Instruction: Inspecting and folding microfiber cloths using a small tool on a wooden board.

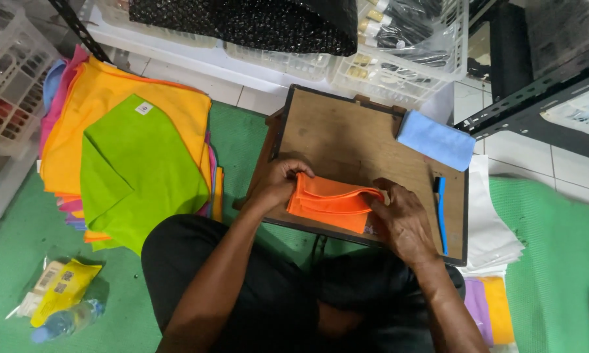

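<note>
My left hand [278,183] pinches the left end of the orange cloth [330,202], fingers curled over its top edge; my right hand [402,219] presses the right end, fingertips closed on the fold. The cloth lies folded on the board [346,131], near its front edge, between my hands. It looks light, soft and limp, so I judge it would sag and slide open unless held at the folded edges or corners, flat against the board. At the board's far right corner rests a blue cloth [436,139]; a blue pen [441,212] lies along its right side. Left of the board, a green cloth [137,170] tops a stack.
</note>
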